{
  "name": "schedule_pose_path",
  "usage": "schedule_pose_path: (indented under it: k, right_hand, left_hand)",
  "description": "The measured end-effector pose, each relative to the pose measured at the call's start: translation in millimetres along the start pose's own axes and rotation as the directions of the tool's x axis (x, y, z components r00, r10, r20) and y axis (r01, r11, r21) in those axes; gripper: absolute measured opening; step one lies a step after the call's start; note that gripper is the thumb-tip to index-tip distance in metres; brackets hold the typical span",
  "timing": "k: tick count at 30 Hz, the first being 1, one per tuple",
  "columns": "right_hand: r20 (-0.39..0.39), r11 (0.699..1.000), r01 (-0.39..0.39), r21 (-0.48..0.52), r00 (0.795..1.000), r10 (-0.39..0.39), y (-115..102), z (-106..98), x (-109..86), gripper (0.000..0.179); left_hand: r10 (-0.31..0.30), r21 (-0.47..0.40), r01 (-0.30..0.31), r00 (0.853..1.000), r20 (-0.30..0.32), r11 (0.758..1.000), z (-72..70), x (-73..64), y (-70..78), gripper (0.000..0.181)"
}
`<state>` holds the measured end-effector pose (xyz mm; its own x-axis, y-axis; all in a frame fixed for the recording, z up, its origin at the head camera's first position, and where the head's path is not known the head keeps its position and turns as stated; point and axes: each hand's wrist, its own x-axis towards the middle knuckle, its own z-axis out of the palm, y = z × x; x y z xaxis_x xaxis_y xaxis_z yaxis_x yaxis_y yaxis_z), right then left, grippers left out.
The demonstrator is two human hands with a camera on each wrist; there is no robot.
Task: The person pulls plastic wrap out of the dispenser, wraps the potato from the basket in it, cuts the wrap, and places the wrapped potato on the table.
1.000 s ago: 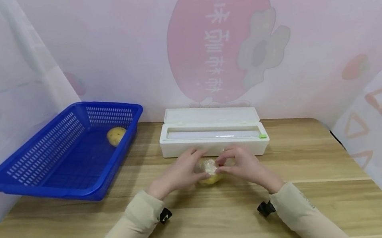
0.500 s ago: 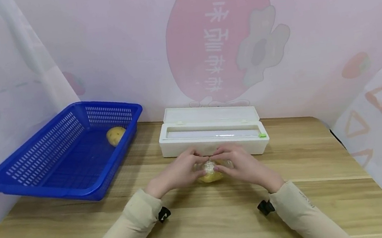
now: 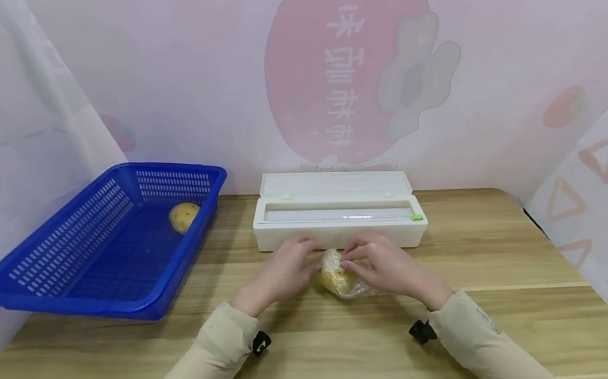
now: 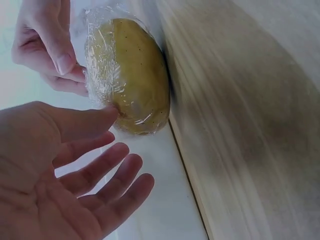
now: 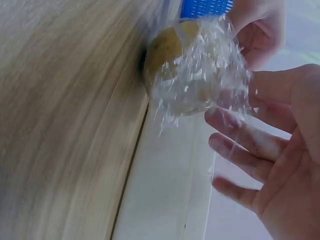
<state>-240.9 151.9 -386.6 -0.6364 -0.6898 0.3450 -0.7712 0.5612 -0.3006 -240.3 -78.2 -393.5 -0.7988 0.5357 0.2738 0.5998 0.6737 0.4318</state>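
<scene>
A potato (image 3: pixel 335 281) wrapped in clear plastic film lies on the table between the two hands. In the right wrist view the cling film (image 5: pixel 210 70) is bunched up in crinkles on one side of it. My right hand (image 3: pixel 388 261) pinches a loose part of this film between thumb and forefinger, its other fingers spread behind. My left hand (image 4: pixel 65 165) touches the wrapped potato with the thumb tip, the remaining fingers loosely extended below it in the left wrist view.
Just behind the hands stands a long white cling film box (image 3: pixel 287 238), its lid up and a green slider (image 3: pixel 417 217) at the right end. To the left is a blue basket (image 3: pixel 112 309) holding another potato (image 3: pixel 184 217). A printed cloth hangs behind the table.
The wrapped potato has turned, so its bare-looking yellow side faces left and loose film sticks out to the right. The left hand has drawn slightly away from the right one.
</scene>
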Motion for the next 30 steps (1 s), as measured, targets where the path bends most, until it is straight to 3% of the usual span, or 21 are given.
schedule_pose_path:
  k: [5,8,11,19,24,30]
  right_hand:
    - [-0.021,0.997,0.029,0.064,0.999,-0.028,0,0,0.7,0.009]
    - [-0.02,0.994,0.031,0.103,0.999,-0.029,0,-1,1.0,0.007]
    - [-0.006,0.99,0.016,0.138,1.0,-0.016,1,-2,0.8,0.007]
    - [0.031,0.979,-0.012,0.205,1.0,0.006,3,-3,-0.7,0.006]
    - [0.036,0.976,-0.017,0.219,0.999,0.01,6,-2,-1.0,0.008]
    - [0.036,0.971,-0.062,0.229,0.998,0.055,11,-1,-1.7,0.009]
  left_hand:
    - [-0.09,-0.033,0.089,0.995,-0.035,0.996,-1.1,-0.1,-0.5,0.019]
    - [-0.112,-0.066,0.109,0.992,-0.054,0.992,-1.0,1.0,-0.4,0.011]
    - [-0.085,-0.114,0.078,0.995,-0.053,0.99,-0.6,2.1,-0.2,0.01]
    - [0.037,-0.213,-0.028,0.998,0.041,0.977,3.7,1.9,0.2,0.022]
    - [0.049,-0.194,-0.042,0.998,0.03,0.98,4.4,1.1,0.4,0.023]
    - [0.083,-0.134,-0.086,0.996,-0.032,0.987,-4.1,0.6,5.8,0.018]
